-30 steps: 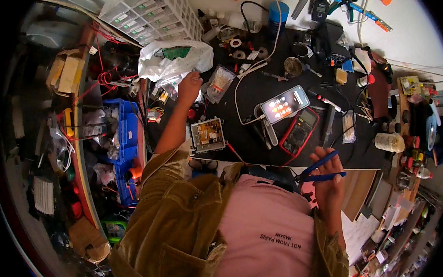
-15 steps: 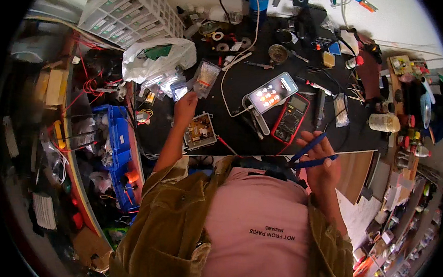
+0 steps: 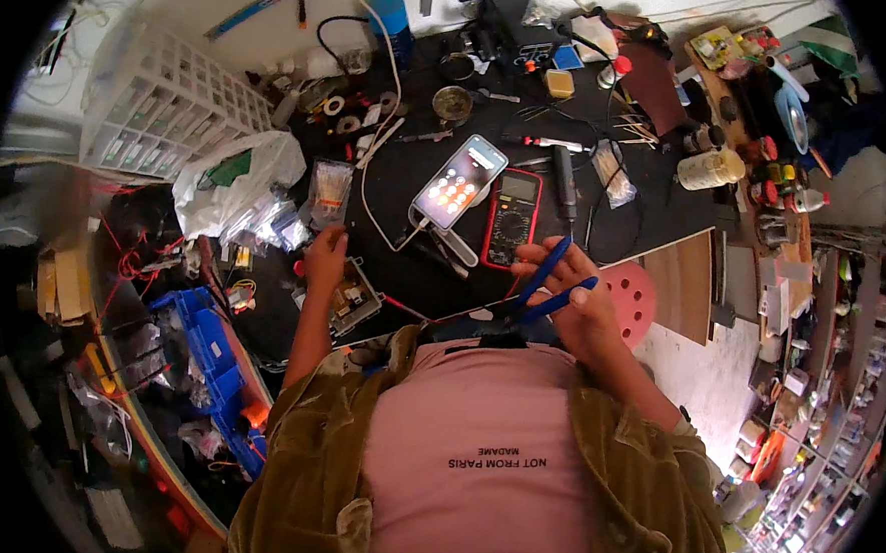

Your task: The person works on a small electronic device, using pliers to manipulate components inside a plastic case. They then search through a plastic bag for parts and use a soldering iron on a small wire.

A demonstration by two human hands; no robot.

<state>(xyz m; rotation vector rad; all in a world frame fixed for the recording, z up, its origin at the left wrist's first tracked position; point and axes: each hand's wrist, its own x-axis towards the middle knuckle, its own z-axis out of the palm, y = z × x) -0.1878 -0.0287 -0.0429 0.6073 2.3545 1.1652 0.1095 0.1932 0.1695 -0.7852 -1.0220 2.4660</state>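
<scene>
My right hand (image 3: 584,306) holds blue-handled pliers (image 3: 552,270) near the table's front edge. Their handles are spread, and the dark jaws point back toward my body and are hard to make out. My left hand (image 3: 326,257) is closed, fingertips together, just below a small clear plastic bag (image 3: 329,188); whatever it may pinch is too small to see. Partly behind that hand and wrist lies a circuit board in an open metal casing (image 3: 358,302). A red multimeter (image 3: 513,220) lies left of and beyond the pliers, beside a lit phone (image 3: 460,182) with a cable plugged in.
A white plastic bag (image 3: 253,171) with small packets lies at the left, before a drawer cabinet (image 3: 171,112). A blue bin (image 3: 208,354) stands below left. A black-handled tool (image 3: 565,178), round tin (image 3: 452,105) and jar (image 3: 709,170) are farther right and back.
The whole view has swung, so the table appears farther left. My left hand has drawn back from the packets toward the metal casing. My right hand still holds the pliers.
</scene>
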